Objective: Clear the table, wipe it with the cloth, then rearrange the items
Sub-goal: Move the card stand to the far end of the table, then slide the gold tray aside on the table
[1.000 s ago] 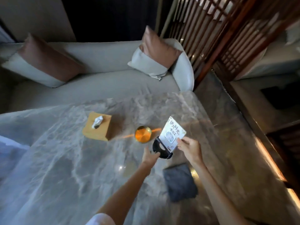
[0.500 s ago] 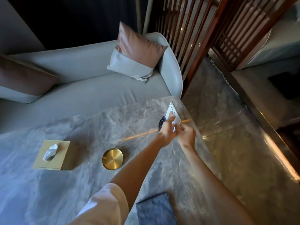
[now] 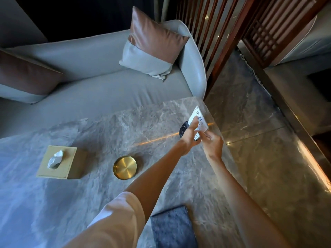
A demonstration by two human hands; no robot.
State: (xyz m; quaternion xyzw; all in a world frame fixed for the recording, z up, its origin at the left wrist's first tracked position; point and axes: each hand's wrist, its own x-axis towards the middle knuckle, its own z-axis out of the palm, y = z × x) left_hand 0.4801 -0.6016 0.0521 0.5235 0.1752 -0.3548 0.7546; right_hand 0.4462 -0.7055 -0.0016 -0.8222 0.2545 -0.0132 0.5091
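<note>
The sign card (image 3: 200, 122) now stands at the bench's (image 3: 107, 133) far right corner. Left hand (image 3: 188, 137) and right hand (image 3: 212, 144) both pinch it, so rearranging seems underway.

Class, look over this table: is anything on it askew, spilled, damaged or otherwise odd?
Nothing spilled or broken. The only oddity: the sign, held by both hands, left and right, stands close to the table's far right corner, so it might be knocked off.

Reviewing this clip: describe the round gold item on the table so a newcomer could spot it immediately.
Start at the grey marble table in front of the sofa. Near its middle, right of the tan tissue box and just left of the person's left forearm, sits the brass dish. It is the only round, shiny gold object there.
</note>
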